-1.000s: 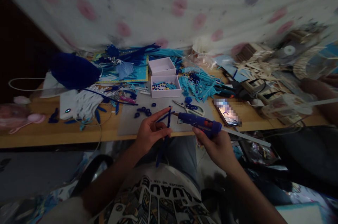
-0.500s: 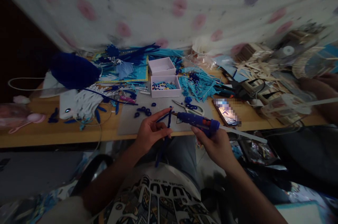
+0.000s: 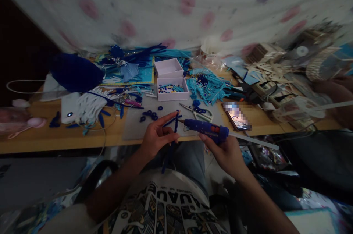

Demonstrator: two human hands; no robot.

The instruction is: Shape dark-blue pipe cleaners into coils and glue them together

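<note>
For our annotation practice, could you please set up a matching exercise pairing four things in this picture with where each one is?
Things:
1. glue gun
2. dark blue pipe cleaner
3. scissors
4. phone

Places:
A. pinched in the left hand
B. flat on the grey mat
C. gripped in the right hand
D. on the bare wooden table, right of the mat

Pairs: 1-C, 2-A, 3-B, 4-D

both hands, left (image 3: pixel 156 139) and right (image 3: pixel 226 151), clenched in grip.
</note>
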